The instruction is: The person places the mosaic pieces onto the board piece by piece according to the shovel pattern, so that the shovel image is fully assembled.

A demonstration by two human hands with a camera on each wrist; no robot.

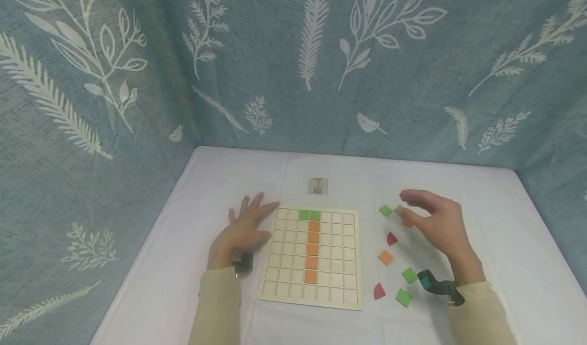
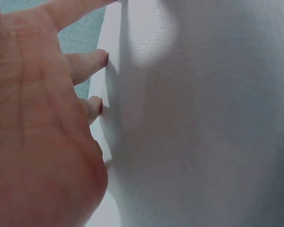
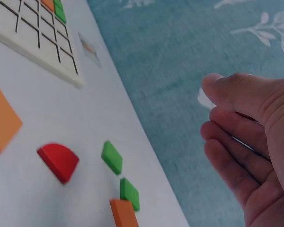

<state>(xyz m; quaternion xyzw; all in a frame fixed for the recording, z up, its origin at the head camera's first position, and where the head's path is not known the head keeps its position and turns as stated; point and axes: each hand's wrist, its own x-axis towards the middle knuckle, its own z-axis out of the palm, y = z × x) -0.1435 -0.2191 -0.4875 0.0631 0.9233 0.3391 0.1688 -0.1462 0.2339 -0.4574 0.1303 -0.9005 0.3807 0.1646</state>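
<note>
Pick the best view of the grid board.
Head: the grid board shows nearly whole, from above. Right wrist catches only a cropped part, upper left; left wrist shows none I can make out.

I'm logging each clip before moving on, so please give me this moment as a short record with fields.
Board: gridded; two green tiles in the top row, orange tiles in a column below the right one
Loose pieces: right of board; four green squares, two orange squares, two red wedges
Card: beyond board
Left grip: beside board's left edge, fingers spread
Right grip: near far loose pieces, nothing visibly held
Backdrop: leaf-patterned curtain
</note>
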